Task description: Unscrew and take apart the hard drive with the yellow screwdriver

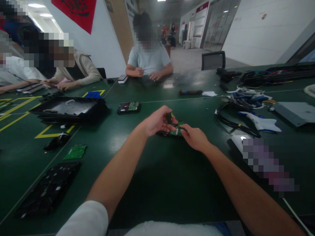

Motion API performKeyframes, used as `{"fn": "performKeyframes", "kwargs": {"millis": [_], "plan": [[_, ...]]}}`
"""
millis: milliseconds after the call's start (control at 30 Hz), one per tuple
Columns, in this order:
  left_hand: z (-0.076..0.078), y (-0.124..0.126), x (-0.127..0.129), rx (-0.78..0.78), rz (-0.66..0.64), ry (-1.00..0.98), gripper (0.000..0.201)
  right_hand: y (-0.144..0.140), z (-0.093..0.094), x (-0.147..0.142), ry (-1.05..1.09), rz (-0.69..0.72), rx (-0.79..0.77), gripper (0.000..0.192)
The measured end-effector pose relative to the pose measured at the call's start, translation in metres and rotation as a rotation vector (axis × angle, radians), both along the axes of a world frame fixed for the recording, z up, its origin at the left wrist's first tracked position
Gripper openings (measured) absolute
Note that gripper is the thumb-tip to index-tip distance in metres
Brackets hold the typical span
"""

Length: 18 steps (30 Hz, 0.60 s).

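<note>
1. Head view: left hand (157,122) is curled shut around a dark screwdriver handle (169,117), held upright over a hard drive (173,131) with a green circuit board, lying mid-table on the green table (157,170).
2. Right hand (194,137) rests against the drive's right edge, fingers bent and pinching it; how firmly, I cannot tell.
3. Second hard drive (128,107) lies farther back, well apart, beside a black tray (70,109).
4. Loose green board (75,151) and black keyboard (49,188) lie at left; cables (236,121) at right.
5. Other people sit across the table.
</note>
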<state>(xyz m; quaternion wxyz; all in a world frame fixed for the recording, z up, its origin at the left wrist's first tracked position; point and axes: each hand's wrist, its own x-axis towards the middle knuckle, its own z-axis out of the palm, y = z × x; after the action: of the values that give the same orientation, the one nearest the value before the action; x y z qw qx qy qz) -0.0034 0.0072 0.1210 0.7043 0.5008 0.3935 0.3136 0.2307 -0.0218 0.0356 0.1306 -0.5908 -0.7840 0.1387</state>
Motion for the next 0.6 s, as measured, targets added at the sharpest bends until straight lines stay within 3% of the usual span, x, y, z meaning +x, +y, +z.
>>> {"fn": "performKeyframes", "kwargs": {"millis": [167, 433, 600], "plan": [[0.005, -0.002, 0.0, 0.074, 0.018, 0.085, 0.044, 0.001, -0.001, 0.0, -0.032, -0.005, 0.011, 0.041], [0.007, -0.004, 0.01, 0.237, 0.274, 0.171, 0.025, 0.0, 0.001, 0.0, -0.003, 0.0, 0.01, 0.04], [0.005, -0.001, 0.006, 0.252, 0.24, 0.133, 0.03, 0.0, -0.001, 0.0, -0.001, 0.002, 0.01, 0.04]]}}
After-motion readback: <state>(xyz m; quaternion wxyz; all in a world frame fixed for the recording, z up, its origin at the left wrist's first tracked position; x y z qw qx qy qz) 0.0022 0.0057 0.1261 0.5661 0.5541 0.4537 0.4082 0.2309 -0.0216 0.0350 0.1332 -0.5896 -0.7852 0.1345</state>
